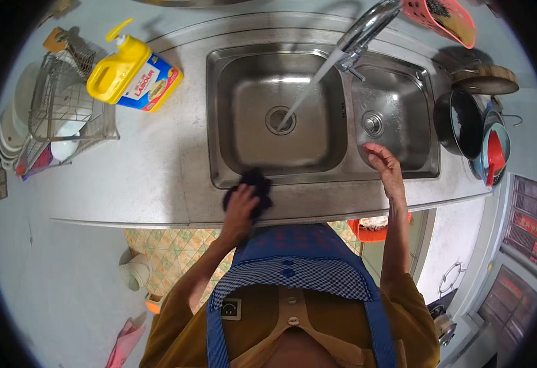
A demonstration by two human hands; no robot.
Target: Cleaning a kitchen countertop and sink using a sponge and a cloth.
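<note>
My left hand [242, 209] grips a dark cloth [259, 191] and presses it on the counter at the front left corner of the large sink basin. Over the front edge of the small basin [399, 138] hangs my right hand [385, 168], its fingers slightly curled and holding nothing. Water runs from the chrome faucet [365, 32] into the drain of the large stainless steel basin [250, 133]. The small basin's drain is covered by a strainer [372, 123].
A yellow Labour detergent jug [135, 73] and a wire dish rack [66, 115] with plates and bowls stand left of the sink. At the right are a black pan [461, 124], a red ladle [494, 154] and a wooden board [487, 79]. A pink basket [443, 20] hangs behind.
</note>
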